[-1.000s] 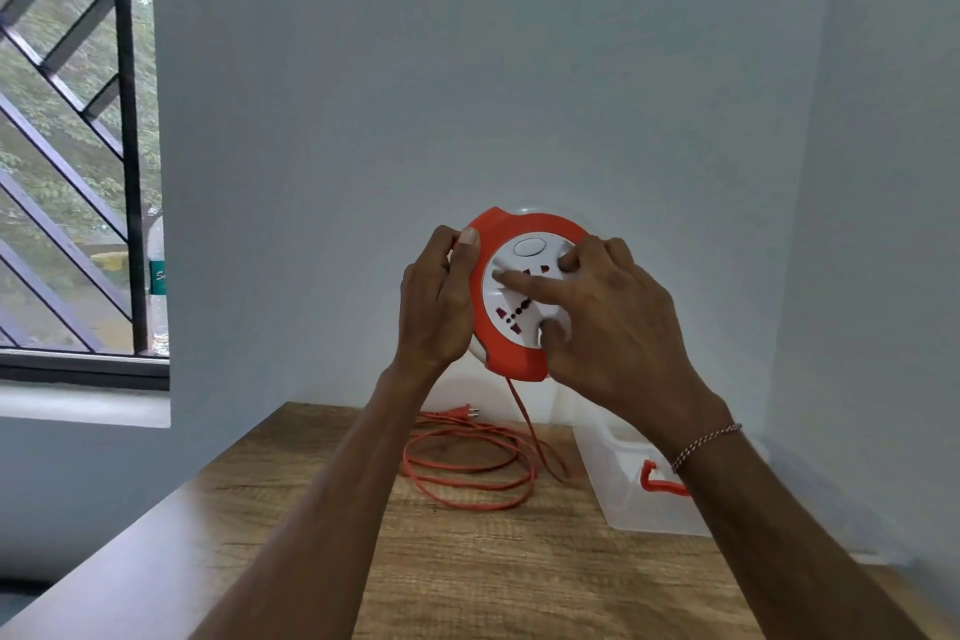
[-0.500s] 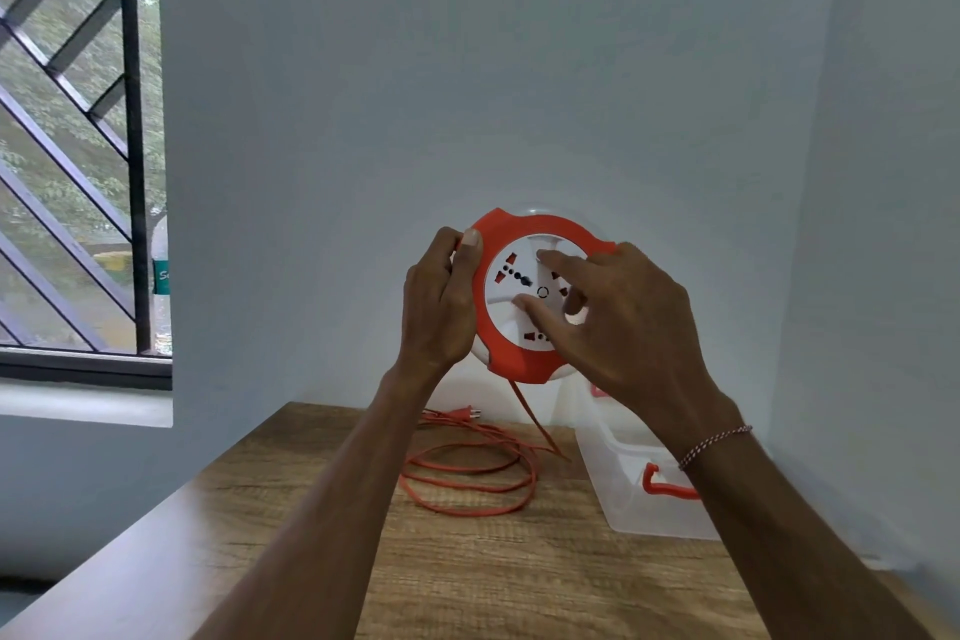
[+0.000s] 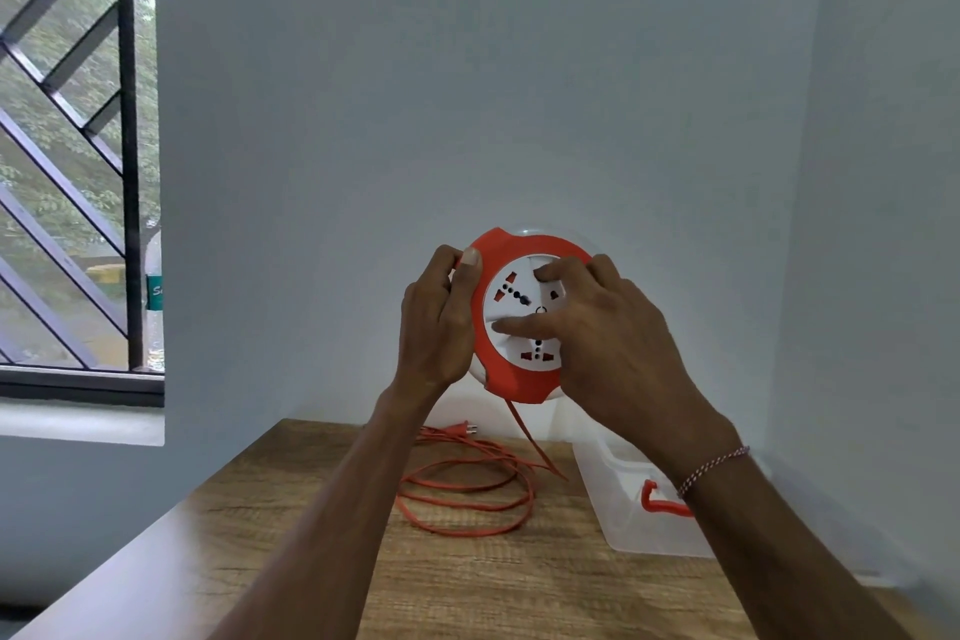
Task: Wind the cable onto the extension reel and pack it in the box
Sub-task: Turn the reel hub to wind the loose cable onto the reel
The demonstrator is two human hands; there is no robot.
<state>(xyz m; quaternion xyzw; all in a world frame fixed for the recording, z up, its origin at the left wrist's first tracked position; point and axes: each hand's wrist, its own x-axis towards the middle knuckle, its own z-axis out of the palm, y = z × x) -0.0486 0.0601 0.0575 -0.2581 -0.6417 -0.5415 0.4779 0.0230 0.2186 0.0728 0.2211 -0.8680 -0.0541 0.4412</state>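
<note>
Reel: a round orange and white extension reel (image 3: 524, 322) is held up in the air in front of a pale wall, above the far end of the surface, with its white socket face turned toward the person.
Left hand: the left hand (image 3: 439, 322) is wrapped around the reel's left rim, fingers curled behind the edge and the thumb pressed flat on the orange front.
Right hand: the right hand (image 3: 608, 338) lies over the right half of the socket face, fingers spread, with the index finger stretched across the white disc and another fingertip set near its top edge.
Cable: an orange cable (image 3: 467, 489) drops from the bottom of the reel and lies in loose loops on the surface, just left of the box.
Plug: the cable's orange plug (image 3: 460, 429) rests at the back of the surface, close to the wall.
Box: a clear plastic box (image 3: 623, 504) with an orange clip handle sits on the surface under the right forearm, which hides part of it.
Surface: a wood-grain surface (image 3: 493, 587) stands in the corner of the room.
Wrist: a thin red and white thread bracelet (image 3: 714, 468) circles the right wrist.
Window: a window with a dark diagonal metal grille (image 3: 72, 172) is at the left, with trees outside.
Bottle: a clear bottle (image 3: 153, 296) stands at the window's edge; its green label is cut off and cannot be read.
Writing on reel: none legible.
</note>
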